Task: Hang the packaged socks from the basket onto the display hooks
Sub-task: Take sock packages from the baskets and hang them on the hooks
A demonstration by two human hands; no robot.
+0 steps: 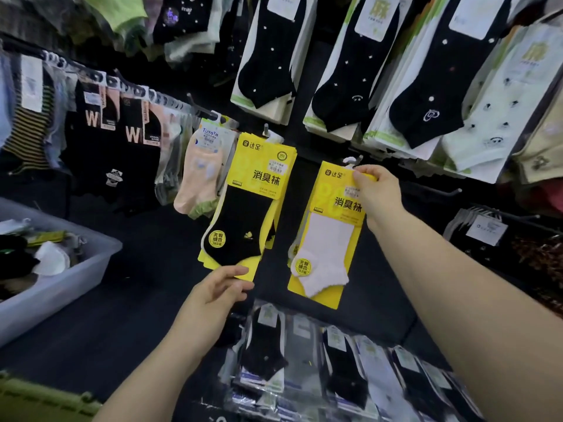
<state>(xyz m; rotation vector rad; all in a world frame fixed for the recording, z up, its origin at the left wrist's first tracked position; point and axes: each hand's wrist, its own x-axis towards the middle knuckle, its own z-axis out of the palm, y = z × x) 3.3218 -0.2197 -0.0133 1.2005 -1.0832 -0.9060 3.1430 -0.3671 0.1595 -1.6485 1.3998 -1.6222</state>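
Here, fuzzy white sock (326, 248), yellow card (323, 190).

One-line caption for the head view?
Right hand pinches the top of the white-sock pack; left hand grips the bottom of the hanging black-sock pack.

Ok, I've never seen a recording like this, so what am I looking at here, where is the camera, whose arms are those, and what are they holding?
There is no machine here: a person wears a camera on the head, looking down at their own arms. They face a shop wall hung with other sock packs. The left hand pinches the bottom corner of a hanging yellow black-sock pack. The right hand grips the top of a yellow white-sock pack; whether it sits on a hook yet, I cannot tell. The grey basket at left holds more socks.
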